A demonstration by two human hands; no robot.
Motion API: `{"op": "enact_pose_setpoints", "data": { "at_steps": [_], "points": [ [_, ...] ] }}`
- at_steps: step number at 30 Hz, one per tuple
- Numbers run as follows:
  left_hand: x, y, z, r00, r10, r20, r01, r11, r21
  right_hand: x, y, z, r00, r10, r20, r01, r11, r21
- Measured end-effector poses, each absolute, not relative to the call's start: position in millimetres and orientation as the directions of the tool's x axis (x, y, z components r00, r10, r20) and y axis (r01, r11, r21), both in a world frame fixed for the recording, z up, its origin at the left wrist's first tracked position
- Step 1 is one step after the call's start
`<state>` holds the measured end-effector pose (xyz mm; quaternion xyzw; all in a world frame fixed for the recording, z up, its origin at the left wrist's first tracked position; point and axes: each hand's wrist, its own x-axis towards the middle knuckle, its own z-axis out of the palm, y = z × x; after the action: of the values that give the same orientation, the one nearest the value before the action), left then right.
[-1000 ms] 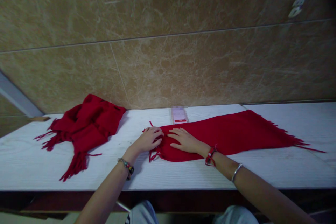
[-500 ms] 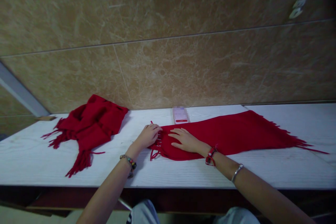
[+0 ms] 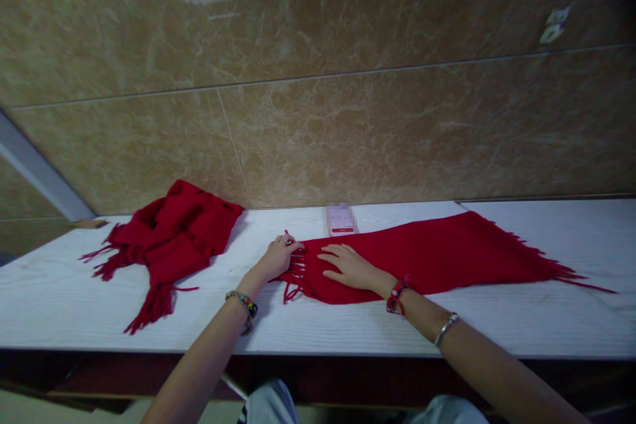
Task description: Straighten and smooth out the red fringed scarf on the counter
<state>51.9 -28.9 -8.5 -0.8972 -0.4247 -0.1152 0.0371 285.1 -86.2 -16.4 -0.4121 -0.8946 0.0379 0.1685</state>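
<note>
A red fringed scarf [image 3: 422, 252] lies flat and spread lengthwise on the white tabletop. At its left end, my left hand [image 3: 279, 260] has its fingers closed on the fringe strands, some of which hang free below the fingers. My right hand [image 3: 354, 267] rests flat on the cloth just right of that fringe, fingers stretched and apart. The scarf's other fringe points to the right, away from both hands. Farther left, a second red scarf [image 3: 189, 225] sits in a loose, rumpled heap.
Behind the spread scarf, a phone-like item [image 3: 342, 218], partly blurred, lies near the wall. The white table [image 3: 318, 334] runs along a brown marbled tile wall [image 3: 348, 132]. A small wooden piece [image 3: 88, 224] sits in the far left corner.
My left hand has shifted slightly left along the fringe, and more strands show beside its fingers. The right hand stays on the scarf in nearly the same place.
</note>
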Motion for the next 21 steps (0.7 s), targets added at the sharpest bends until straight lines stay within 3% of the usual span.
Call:
{"op": "enact_pose_setpoints", "data": {
  "at_steps": [7, 10, 12, 17, 19, 21],
  "points": [
    [39.9, -32.9, 1.6, 0.456, 0.813, 0.363, 0.890, -0.427, -0.162, 285.5, -86.1, -15.9, -0.608, 0.747, 0.268, 0.722, 0.661, -0.205],
    [33.2, -36.3, 7.7, 0.296, 0.834, 0.466, 0.954, -0.286, -0.095, 285.5, -86.0, -16.5, -0.605, 0.748, 0.272, 0.723, 0.660, -0.205],
    [36.1, -38.1, 9.4, 0.284, 0.827, 0.486, 0.948, -0.318, -0.014, 285.1, -86.2, -16.5, -0.604, 0.749, 0.273, 0.725, 0.658, -0.204],
    [55.6, -40.6, 8.0, 0.669, 0.688, 0.281, 0.719, -0.695, -0.008, 284.1, -87.7, -14.8, -0.595, 0.756, 0.274, 0.734, 0.649, -0.199],
    [53.0, -40.3, 6.8, 0.646, 0.733, 0.214, 0.754, -0.655, -0.034, 284.3, -88.1, -14.0, -0.591, 0.758, 0.276, 0.736, 0.647, -0.200],
    [42.0, -39.1, 6.2, 0.415, 0.872, 0.260, 0.909, -0.411, -0.073, 284.7, -88.0, -13.9, -0.593, 0.757, 0.274, 0.734, 0.648, -0.204]
  ]
}}
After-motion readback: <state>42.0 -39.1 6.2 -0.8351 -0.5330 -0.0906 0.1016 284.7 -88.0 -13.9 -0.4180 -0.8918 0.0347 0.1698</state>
